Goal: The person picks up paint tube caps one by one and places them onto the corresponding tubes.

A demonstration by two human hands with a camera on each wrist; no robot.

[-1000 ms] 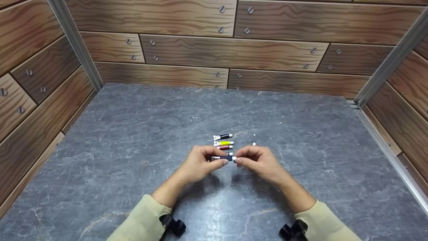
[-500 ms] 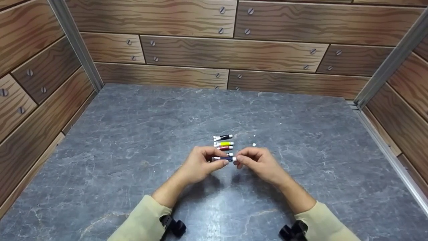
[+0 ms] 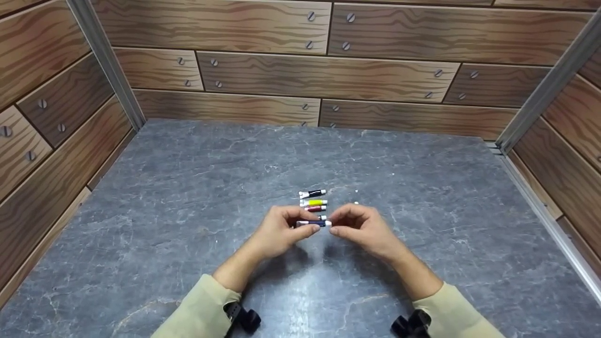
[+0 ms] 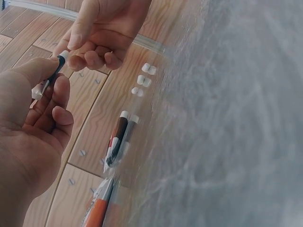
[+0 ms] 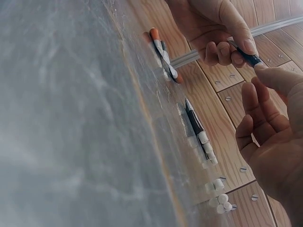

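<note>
In the head view my left hand (image 3: 284, 232) pinches a small dark blue paint tube (image 3: 313, 224) between thumb and index finger, clear of the table. The tube lies level, its white cap (image 3: 328, 224) pointing right. Around that cap, the thumb and index finger of my right hand (image 3: 361, 230) are curled; the right wrist view shows the thumb against the cap end. Beyond the hands lie a black tube (image 3: 315, 193), a yellow tube (image 3: 316, 202) and a dark red tube (image 3: 316, 208). Another white-capped tube (image 3: 323, 218) is mostly hidden behind the left fingers.
Small white pieces (image 4: 143, 79) lie beyond my right hand; in the head view one white piece (image 3: 356, 191) shows there. An orange tube (image 4: 97, 210) appears low in the left wrist view. Wood-patterned walls (image 3: 263, 75) and metal rails enclose the grey marbled table (image 3: 141, 211).
My right fingers have shifted slightly at the cap, the thumb moving down and leaving more of the cap in sight. The left hand and tube have barely moved.
</note>
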